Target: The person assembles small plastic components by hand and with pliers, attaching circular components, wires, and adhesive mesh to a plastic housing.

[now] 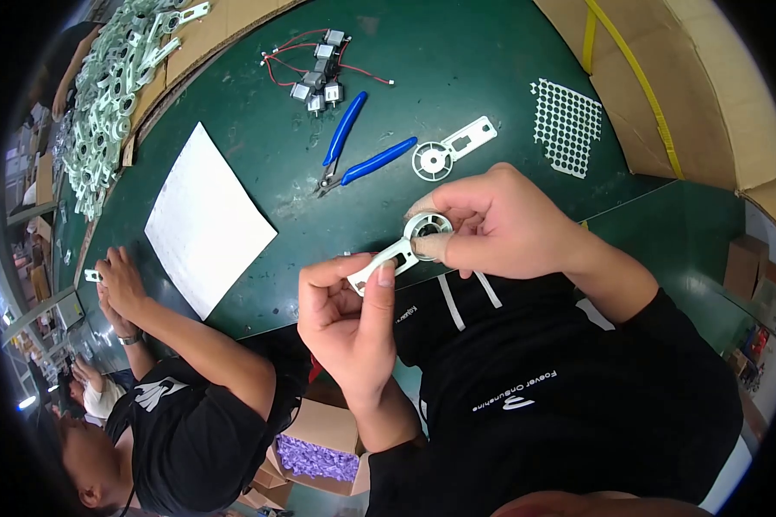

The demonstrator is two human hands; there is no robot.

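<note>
Together, left hand [345,323] and right hand [522,226] pinch one pale part [406,247]; cardboard [627,121] flanks the green tabletop [466,82].

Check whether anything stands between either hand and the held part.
Nothing visible lies between the left hand and the held part: thumb and fingers pinch its flat arm directly. The right hand grips its round end, with only what look like tan covers on thumb and forefinger between. The cutters lie clear of both hands.

Left hand [345,323], right hand [522,224] close together — fingers [328,273] pinched
</note>
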